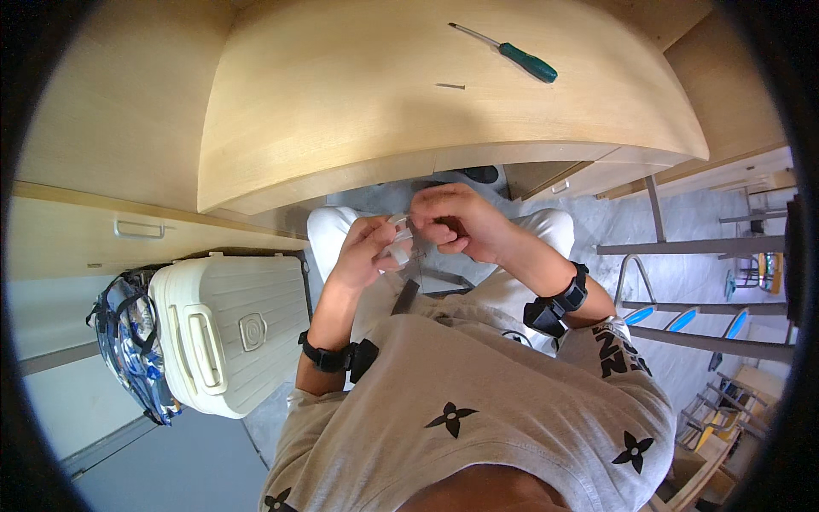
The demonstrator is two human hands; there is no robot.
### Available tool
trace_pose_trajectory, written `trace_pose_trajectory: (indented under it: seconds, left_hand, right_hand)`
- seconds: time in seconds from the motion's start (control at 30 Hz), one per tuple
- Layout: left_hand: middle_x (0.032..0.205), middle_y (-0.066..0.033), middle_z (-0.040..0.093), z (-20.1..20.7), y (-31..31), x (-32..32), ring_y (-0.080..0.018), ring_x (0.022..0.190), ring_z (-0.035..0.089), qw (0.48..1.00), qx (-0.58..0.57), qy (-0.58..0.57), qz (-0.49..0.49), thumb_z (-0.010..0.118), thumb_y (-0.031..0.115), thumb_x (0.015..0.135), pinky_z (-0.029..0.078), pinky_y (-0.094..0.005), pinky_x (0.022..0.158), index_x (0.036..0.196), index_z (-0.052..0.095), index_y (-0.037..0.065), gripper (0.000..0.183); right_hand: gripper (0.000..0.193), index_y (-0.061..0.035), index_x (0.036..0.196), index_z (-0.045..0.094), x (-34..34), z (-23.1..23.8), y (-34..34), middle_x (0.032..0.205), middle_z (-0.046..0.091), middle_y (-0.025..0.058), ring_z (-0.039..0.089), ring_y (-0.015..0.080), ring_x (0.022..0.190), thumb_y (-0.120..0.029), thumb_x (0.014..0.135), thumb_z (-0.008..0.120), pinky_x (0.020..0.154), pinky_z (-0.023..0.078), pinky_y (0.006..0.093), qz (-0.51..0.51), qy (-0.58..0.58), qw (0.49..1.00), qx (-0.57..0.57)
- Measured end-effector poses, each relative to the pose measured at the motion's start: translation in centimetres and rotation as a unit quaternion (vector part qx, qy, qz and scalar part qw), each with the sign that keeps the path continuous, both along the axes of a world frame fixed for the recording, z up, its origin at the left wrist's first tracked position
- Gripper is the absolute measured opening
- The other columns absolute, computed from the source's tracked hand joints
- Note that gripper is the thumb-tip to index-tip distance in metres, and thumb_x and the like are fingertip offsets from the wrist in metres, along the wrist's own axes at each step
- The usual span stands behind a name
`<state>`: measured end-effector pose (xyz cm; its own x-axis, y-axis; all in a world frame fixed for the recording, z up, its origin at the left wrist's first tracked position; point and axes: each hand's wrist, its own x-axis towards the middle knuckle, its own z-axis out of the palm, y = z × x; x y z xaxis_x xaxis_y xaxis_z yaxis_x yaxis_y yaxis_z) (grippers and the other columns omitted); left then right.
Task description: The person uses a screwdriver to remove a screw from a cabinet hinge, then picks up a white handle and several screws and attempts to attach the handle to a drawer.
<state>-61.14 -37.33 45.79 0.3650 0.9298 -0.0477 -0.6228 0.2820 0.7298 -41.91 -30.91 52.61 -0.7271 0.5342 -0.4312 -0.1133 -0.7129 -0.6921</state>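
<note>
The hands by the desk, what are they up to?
The left hand holds a small, whitish, partly see-through thing just off the edge of the wooden desk. The right hand is close beside it, fingers bent; I can't tell whether it grips anything. On the desktop, a green-handled screwdriver and a small screw or nail lie apart.

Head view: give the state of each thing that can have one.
Small translucent whitish piece: held in the left hand.
Right hand: fingers bent beside the piece, grip unclear.
Green-handled screwdriver with metal shaft: lying on the pale wooden desktop.
Thin metal screw or nail: lying flat on the desktop.
White ribbed hard-shell suitcase: closed.
Pale wooden drawer with silver handle, at left: shut.
Black wrist straps: both worn.
</note>
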Motion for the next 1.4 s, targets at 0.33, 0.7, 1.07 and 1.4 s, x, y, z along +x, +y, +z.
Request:
trace_pose_trajectory:
  seconds: [0.33,0.7,1.07,1.4]
  left_hand:
    - [0.059,-0.0017,0.045,0.9,0.6,-0.2,-0.0060,0.045,0.033,0.999,-0.010,-0.045,-0.011,0.054,0.025,0.090,0.021,-0.0226,0.040,0.073,0.049,0.004,0.027]
    - [0.049,0.0037,0.030,2.4,1.2,0.0,-0.0076,0.040,0.026,0.987,-0.092,-0.052,0.118,0.038,0.031,0.094,0.021,-0.0245,0.039,0.068,0.043,0.009,0.035]
    - [0.051,0.0056,0.025,3.8,2.3,-2.0,-0.0069,0.044,0.021,0.953,-0.076,-0.206,0.210,0.042,0.047,0.093,0.019,-0.0237,0.042,0.068,0.040,0.014,0.041]
    - [0.049,0.0064,0.022,4.7,2.1,-0.5,-0.0073,0.043,0.021,0.982,0.112,-0.051,0.140,0.040,0.038,0.097,0.018,-0.0237,0.042,0.062,0.030,0.016,0.042]
  right_hand:
    - [0.013,-0.0038,0.075,0.049,-0.3,-0.8,0.8,0.060,0.042,0.0007,0.033,0.0060,0.047,-0.008,0.085,0.055,0.040,0.021,0.0210,-0.020,-0.006,0.991,0.129]
    - [0.013,-0.0005,0.078,0.051,0.2,1.8,19.6,0.067,0.045,0.0032,0.038,0.0118,0.056,-0.014,0.081,0.051,0.050,0.032,0.0237,-0.136,-0.004,0.968,0.213]
    - [0.016,-0.0008,0.094,0.064,-0.9,-0.5,20.9,0.075,0.062,0.0069,0.060,0.0123,0.071,-0.007,0.082,0.056,0.062,0.045,0.0241,-0.184,-0.325,0.618,0.692]
    - [0.034,0.0012,0.070,0.058,-2.9,-0.7,3.2,0.055,0.050,-0.0001,0.043,0.0067,0.050,-0.024,0.093,0.052,0.047,0.034,0.0222,0.145,-0.233,0.881,0.385]
